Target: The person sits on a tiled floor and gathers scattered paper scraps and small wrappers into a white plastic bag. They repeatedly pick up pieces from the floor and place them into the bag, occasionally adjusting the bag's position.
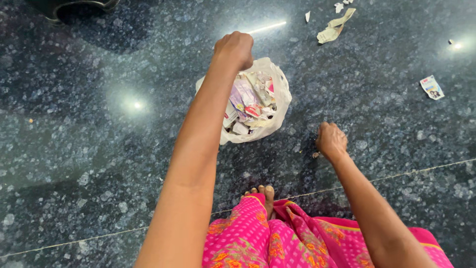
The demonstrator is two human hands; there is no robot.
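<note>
Head view looks straight down: the left hand (234, 49) is fisted, fingers curled tight, gripping the rim of the white plastic bag (280, 97) stuffed with paper scraps (249, 101) on the dark speckled floor (89, 124). Right hand (330, 140) is low, fingers bunched together at a tiny scrap (315, 155) just beside the bag. Best to hold that mouth wide while pinching cleanly. More torn paper (335, 27) lies farther off.

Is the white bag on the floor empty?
No, the white plastic bag is packed with torn paper scraps, right beneath the left hand.
</note>
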